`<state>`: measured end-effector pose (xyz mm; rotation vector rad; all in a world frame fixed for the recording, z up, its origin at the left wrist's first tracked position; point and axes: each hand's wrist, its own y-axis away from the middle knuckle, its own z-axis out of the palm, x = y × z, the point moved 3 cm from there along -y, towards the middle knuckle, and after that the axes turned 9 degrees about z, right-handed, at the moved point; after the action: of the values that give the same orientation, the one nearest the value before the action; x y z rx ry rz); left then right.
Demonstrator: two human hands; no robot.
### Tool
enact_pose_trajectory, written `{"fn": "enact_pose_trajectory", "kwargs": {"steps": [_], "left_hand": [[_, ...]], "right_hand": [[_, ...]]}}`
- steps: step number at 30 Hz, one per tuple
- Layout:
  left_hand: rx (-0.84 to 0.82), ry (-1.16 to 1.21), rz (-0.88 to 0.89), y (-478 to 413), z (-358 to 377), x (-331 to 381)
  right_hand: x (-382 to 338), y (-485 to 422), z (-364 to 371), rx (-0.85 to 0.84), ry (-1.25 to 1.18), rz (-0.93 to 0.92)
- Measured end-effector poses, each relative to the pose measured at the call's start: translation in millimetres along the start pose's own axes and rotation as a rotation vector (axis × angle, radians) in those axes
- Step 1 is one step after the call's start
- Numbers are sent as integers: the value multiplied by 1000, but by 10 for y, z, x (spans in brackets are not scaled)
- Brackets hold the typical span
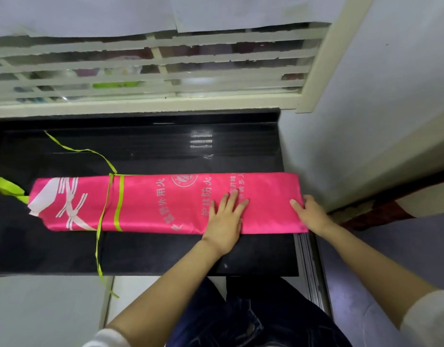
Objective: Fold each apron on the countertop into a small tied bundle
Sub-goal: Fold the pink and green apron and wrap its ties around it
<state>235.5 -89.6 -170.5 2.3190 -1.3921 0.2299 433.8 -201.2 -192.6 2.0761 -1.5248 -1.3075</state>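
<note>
The pink apron (153, 204) lies folded into a long strip on the black countertop (166, 254), the left hand (224, 221) pressing it with straight, spread fingers while the right hand (311, 214) grips its right end.

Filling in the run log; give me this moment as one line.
pink apron: long folded strip on black countertop | left hand: flat on it | right hand: grips right end | green ties: loose, untied

Pink apron (146, 204) w/ white txt: 护林防火; 外用火; rest unreadable.
</note>
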Motion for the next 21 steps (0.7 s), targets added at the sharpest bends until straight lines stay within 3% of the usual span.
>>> {"fn": "enact_pose_trajectory", "kwargs": {"steps": [3,12,17,21], "left_hand": [[-85,63,-31,-54,171,85],[-29,304,-25,-74,135,37],[277,617,-28,-50,-338,-7],[470,857,-129,61,-962,-93]], "right_hand": [[-26,52,-52,-49,7,-29],[-698,578,-190,-233,-347,-124],[-1280,934,-14,-263,-406,-280],[-1613,1061,213,-241,-356,-367]]}}
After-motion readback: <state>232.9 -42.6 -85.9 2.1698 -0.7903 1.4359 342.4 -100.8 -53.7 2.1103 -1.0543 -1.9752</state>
